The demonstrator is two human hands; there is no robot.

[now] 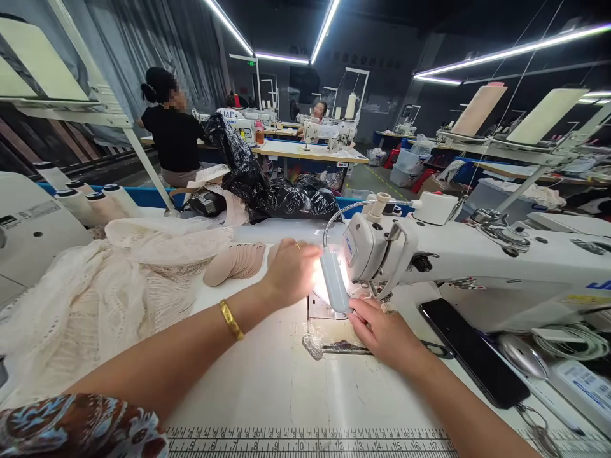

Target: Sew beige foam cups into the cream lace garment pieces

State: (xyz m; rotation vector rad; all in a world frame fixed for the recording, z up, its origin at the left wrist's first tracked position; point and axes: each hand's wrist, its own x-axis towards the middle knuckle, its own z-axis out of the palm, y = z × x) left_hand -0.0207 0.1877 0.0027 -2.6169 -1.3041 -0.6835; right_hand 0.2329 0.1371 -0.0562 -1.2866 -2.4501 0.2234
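A white sewing machine [377, 248] stands right of centre, its needle area partly hidden by a grey lamp [335, 283] on a bendy metal neck. My left hand [292, 270] is just left of the lamp, fingers bent together toward the bright light; what they hold, if anything, is lost in the glare. Close to the lamp's lower end, my right hand [377, 324] has its thumb and fingers closed near the needle plate [324, 308]; anything between them is too small to name. Beige oval pieces [233, 264] lie fanned out behind my left wrist.
Cream lace fabric [157, 280] is heaped at the left. A black phone [472, 350], keys and a coiled cable lie at the right. Black plastic bags [286, 194] sit behind. A ruler strip [305, 443] runs along the front edge. Other people sit at machines farther back.
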